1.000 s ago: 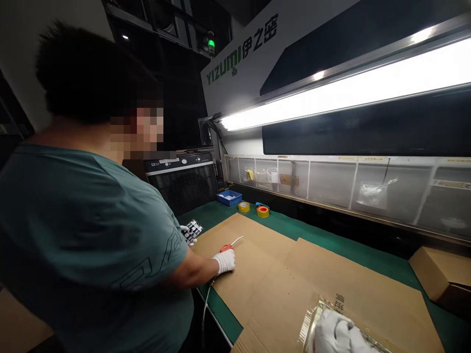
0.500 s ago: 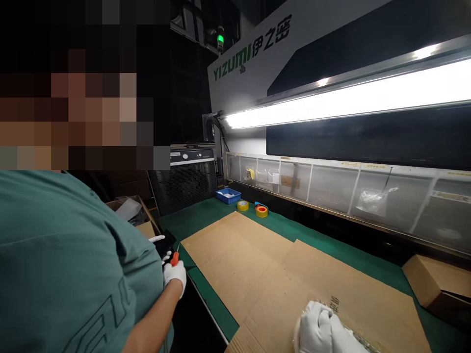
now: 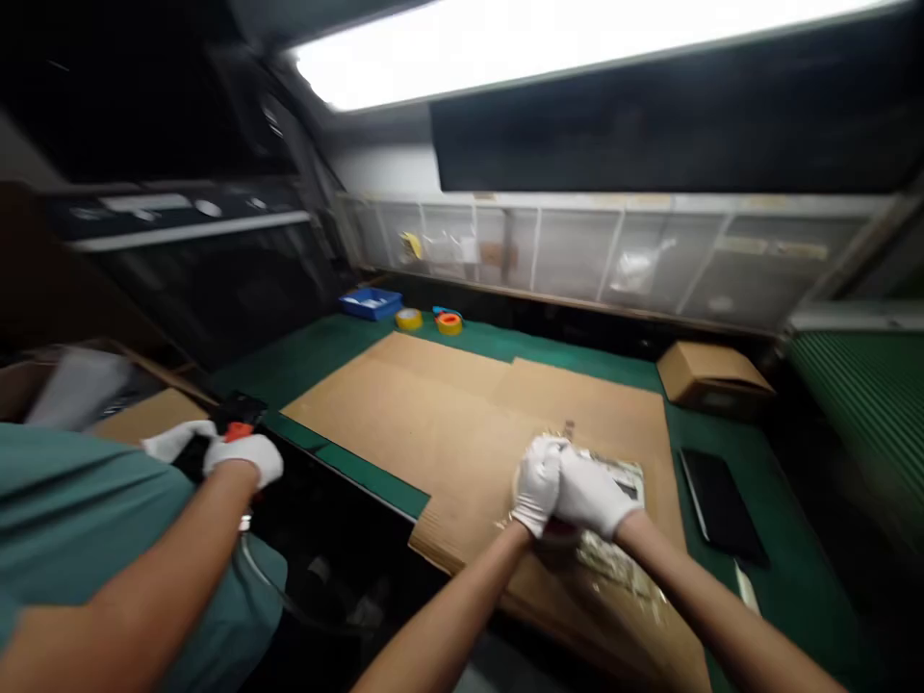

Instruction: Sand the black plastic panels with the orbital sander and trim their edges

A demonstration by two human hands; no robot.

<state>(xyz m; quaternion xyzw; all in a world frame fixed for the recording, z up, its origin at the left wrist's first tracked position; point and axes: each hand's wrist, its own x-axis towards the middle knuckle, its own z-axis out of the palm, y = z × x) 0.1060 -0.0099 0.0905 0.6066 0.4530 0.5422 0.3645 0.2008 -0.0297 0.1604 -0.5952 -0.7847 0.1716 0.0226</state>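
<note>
Edging the cardboard (image 3: 433,414), a tape roll (image 3: 449,324)

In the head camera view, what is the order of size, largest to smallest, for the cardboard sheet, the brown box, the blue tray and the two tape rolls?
Cardboard sheet, brown box, blue tray; then the yellow tape roll and the orange-centred tape roll, which look about alike, so I cannot rank them.
</note>
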